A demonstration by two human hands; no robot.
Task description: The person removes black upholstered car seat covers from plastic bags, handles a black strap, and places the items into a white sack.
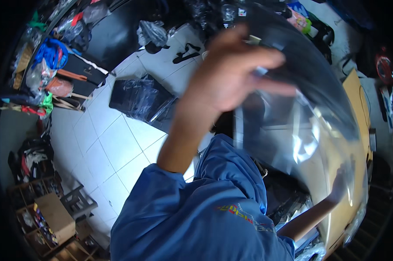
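My left hand (233,74) is raised in the upper middle, blurred by motion, its fingers stretched and spread apart. Right beside those fingers, a large sheet or bag of clear plastic (298,139) billows over the right side, with bright glare on its folds. Whether the fingertips touch the plastic is hard to make out. Low on the right, my right hand (340,185) is over a tan board or tabletop (335,226), at the lower part of the plastic. Its fingers are too smeared to read.
A dark plastic-wrapped bundle (140,98) lies on the white tiled floor (118,139). Bags and tools crowd a rack at upper left, including a coiled blue item (53,53). At lower left, a cardboard box (54,217) sits on wooden compartments, near a dark stool (80,201).
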